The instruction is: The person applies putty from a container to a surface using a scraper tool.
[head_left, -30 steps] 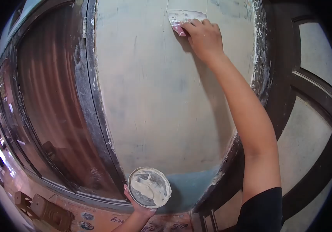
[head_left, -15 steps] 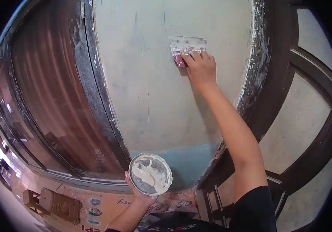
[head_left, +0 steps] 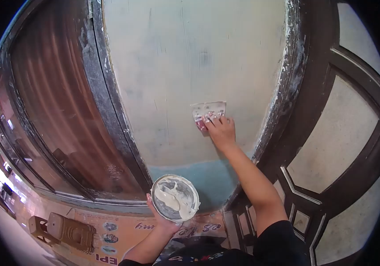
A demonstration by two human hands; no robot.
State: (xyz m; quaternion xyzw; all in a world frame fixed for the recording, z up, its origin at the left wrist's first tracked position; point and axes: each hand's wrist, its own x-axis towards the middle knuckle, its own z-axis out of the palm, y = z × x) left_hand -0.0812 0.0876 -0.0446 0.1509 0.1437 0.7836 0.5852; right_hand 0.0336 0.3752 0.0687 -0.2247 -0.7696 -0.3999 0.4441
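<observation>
My right hand grips a putty knife with a wide, smeared blade and a red handle. Its blade lies against the pale wall panel, a little below the middle of the panel. Down at the lower centre, my left hand is closed round the underside and edge of a round tub held tilted toward me. White putty is smeared over the inside of the tub. Most of the left fingers are hidden behind it.
Dark, paint-streaked frames border the panel. To the left is a glass window with a brown curtain; to the right, a dark panelled door. Brown plastic stools stand on a printed orange sheet. Blue paint covers the wall's bottom.
My right hand has drawn the putty knife down the panel, from near the top to below the middle. My left hand and the tub have barely shifted.
</observation>
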